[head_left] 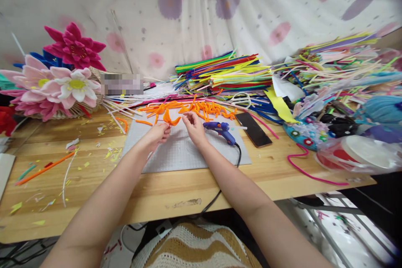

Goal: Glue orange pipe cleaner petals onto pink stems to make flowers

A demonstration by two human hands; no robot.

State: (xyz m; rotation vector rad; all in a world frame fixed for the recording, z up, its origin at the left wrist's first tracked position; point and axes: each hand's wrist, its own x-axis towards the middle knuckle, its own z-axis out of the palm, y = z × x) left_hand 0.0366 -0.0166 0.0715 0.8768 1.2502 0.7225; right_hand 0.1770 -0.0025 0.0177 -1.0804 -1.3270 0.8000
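Note:
My left hand (pixel 159 134) is closed on an orange pipe-cleaner flower (pixel 169 119), its curved petals standing above the fingers and one reaching right. My right hand (pixel 194 127) is just right of that petal's tip, its fingers loosely bent and slightly apart; I see nothing between them. Both hands are over a grey cutting mat (pixel 176 155). Behind them lie many bent orange pipe-cleaner pieces (pixel 204 109). A blue glue gun (pixel 221 130) rests on the mat beside my right hand, nozzle pointing left.
A black phone (pixel 253 130) lies right of the glue gun, whose cord (pixel 238 155) runs off the front edge. Finished fuzzy flowers (pixel 69 79) stand at left. Bundled pipe cleaners (pixel 226 71) and scissors (pixel 241 100) are behind. A plastic-wrapped tub (pixel 354 153) sits right; scraps litter the left tabletop.

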